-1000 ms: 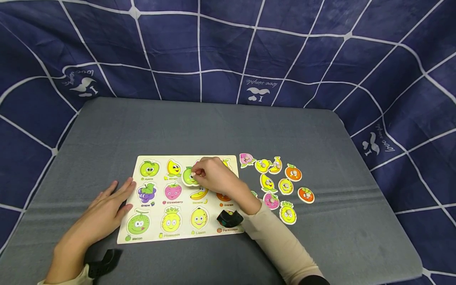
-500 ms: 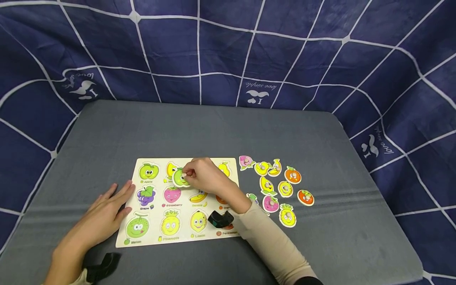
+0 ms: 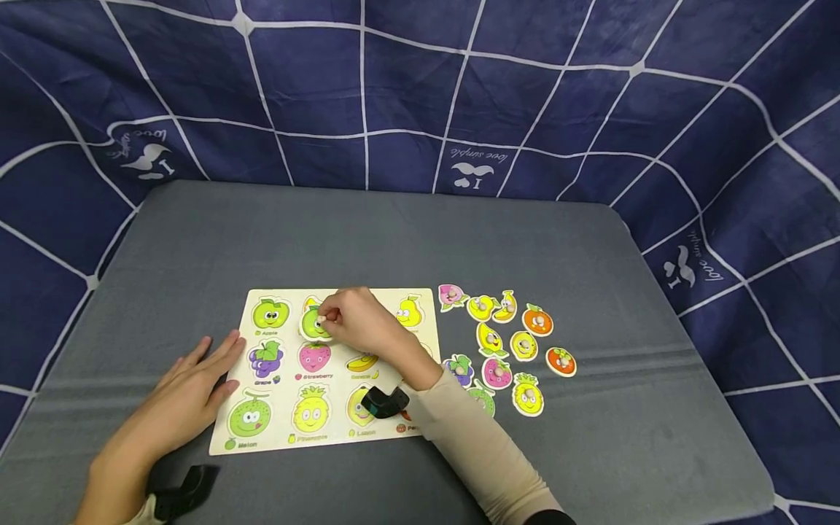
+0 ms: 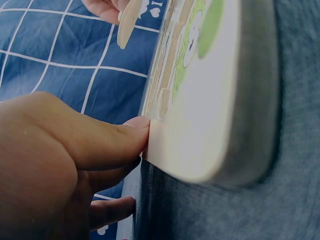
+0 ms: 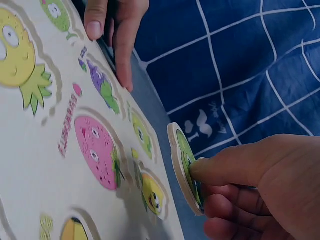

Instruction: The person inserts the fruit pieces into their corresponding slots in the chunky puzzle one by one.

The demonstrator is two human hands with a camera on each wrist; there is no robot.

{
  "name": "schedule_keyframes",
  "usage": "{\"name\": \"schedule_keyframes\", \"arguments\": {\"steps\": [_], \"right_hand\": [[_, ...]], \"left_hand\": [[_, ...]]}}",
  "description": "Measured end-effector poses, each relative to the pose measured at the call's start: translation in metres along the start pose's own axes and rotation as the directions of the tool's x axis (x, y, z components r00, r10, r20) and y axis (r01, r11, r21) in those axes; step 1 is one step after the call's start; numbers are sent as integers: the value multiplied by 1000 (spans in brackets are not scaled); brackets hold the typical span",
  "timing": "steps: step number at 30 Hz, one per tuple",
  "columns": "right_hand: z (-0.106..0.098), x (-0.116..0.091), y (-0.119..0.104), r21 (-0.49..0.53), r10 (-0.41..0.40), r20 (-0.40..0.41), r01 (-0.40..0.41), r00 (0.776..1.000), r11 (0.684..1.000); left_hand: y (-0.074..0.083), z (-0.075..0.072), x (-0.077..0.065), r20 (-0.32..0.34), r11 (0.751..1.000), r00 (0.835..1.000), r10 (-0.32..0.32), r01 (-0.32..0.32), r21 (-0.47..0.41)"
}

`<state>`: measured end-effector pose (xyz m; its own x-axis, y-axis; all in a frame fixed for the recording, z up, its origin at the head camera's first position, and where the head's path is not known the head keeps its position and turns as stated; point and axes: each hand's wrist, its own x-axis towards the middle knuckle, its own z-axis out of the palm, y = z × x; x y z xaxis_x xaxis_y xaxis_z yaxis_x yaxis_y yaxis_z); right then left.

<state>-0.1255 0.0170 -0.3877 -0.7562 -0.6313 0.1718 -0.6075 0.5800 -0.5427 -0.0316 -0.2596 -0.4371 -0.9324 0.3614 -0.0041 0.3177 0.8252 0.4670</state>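
Note:
My right hand (image 3: 361, 321) pinches a green apple puzzle piece (image 3: 312, 324) by its small knob. In the right wrist view the apple piece (image 5: 183, 162) is tilted and held above the board, apart from it. On the table lies the cream fruit puzzle board (image 3: 275, 390), with printed recesses for apple, grape, strawberry (image 5: 97, 152), melon, pineapple and others. My left hand (image 3: 180, 397) rests at the board's left edge with its fingers extended. The left wrist view has the left thumb (image 4: 117, 145) touching the board's edge. Part of the board's right side is hidden under the right arm.
Several loose fruit pieces lie right of the board, among them a pineapple (image 3: 528, 395), a strawberry (image 3: 496, 372), grapes (image 3: 458, 370) and a persimmon (image 3: 561, 362). The grey table (image 3: 630, 437) meets a blue checked curtain (image 3: 407, 87) at its back edge.
My right hand has carried the apple piece leftward, from right of the lemon recess to over it. The grape and melon pieces have come into view behind the arm. The left hand stays at the board's edge.

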Motion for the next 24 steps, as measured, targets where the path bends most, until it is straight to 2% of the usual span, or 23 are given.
{"name": "schedule_keyframes", "arguments": {"steps": [7,14,24], "right_hand": [[3,7,-3,-11,25,9,-25,1000,1000],[10,17,-6,29,40,10,-41,999,999],[18,26,-8,-2,47,12,-47,999,999]], "left_hand": [[2,-1,1,-9,1000,1000,11,-11,6],[2,-2,0,26,1000,999,-22,22,-5],[4,-3,1,28,1000,999,-19,19,7]]}}
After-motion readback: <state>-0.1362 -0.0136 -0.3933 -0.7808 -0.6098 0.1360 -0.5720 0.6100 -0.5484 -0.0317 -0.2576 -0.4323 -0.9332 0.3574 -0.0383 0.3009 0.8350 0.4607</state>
